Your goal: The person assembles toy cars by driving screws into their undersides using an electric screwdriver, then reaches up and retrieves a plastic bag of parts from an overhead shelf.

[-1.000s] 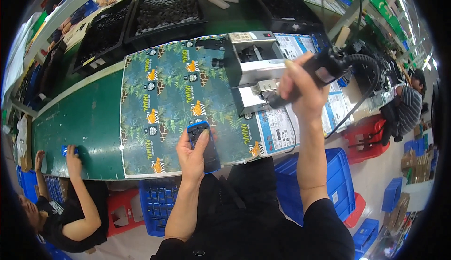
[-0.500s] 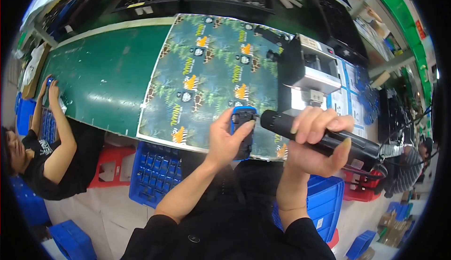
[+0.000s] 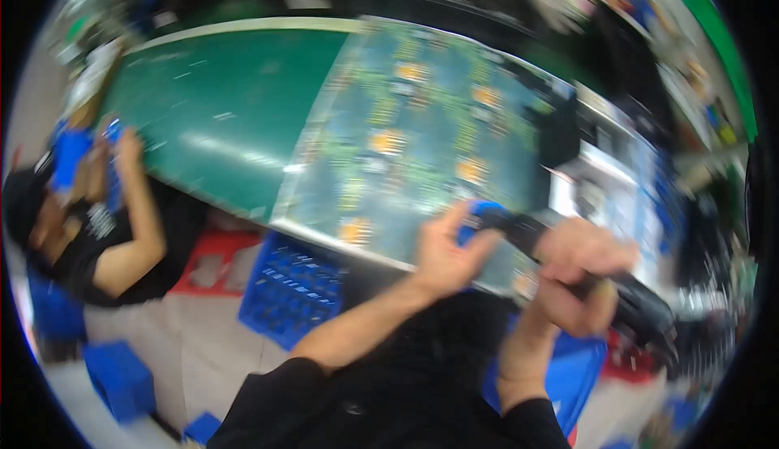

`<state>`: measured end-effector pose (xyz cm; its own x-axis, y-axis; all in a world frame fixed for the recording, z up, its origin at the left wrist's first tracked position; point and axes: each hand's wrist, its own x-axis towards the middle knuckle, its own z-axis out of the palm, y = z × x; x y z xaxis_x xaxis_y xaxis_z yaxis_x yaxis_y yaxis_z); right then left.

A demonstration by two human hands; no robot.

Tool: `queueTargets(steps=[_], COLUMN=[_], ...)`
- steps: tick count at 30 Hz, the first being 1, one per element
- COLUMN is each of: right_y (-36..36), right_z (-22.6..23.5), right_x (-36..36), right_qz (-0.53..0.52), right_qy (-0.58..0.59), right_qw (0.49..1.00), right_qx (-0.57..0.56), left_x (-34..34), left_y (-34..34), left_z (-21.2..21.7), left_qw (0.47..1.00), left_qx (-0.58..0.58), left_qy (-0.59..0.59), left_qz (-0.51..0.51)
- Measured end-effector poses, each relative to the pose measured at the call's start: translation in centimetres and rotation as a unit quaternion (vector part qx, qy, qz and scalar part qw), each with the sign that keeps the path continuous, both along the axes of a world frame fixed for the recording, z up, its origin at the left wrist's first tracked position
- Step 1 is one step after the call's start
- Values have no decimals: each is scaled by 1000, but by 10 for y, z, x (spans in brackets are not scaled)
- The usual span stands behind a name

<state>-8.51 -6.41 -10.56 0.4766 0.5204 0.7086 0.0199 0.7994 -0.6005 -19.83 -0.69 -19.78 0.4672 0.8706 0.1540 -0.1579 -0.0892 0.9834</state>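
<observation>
My left hand is closed around a small blue-edged black casing, thumb across its near side. It is held over the near edge of a patterned mat with animal prints. My right hand wraps round a thick black electric screwdriver, which lies roughly sideways with its front end toward the casing. Tool tip and casing overlap in the blur, so I cannot tell whether they touch.
A silver and black box-shaped device stands right of the mat. Green tabletop stretches left, where a co-worker handles a blue part. Below the table edge are a blue crate of parts and another blue crate.
The whole view has shifted and blurred, with the table sliding right in the picture. The screwdriver's front end now overlaps the casing, where a small gap showed before. Both hands keep their hold.
</observation>
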Motion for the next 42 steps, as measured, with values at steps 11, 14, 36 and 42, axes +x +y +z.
queueTargets(steps=[11,14,36,42], right_y=[-18,-25,-69,-50], right_z=[-21,-15,26,30], right_x=[21,14,113,113], right_qz=[-35,-47,-213,-212], right_qy=[-4,6,-3,35], right_qw=[997,995,977,974], right_qx=[70,83,-16,-74], left_x=[2,2,15,10], left_y=[-20,-25,-33,-15], left_z=[12,15,1,4], left_qw=[1000,999,962,925], left_qx=[-1,15,-216,-323], left_qy=[-17,-25,-59,-112], left_qz=[-23,-21,-159,-169])
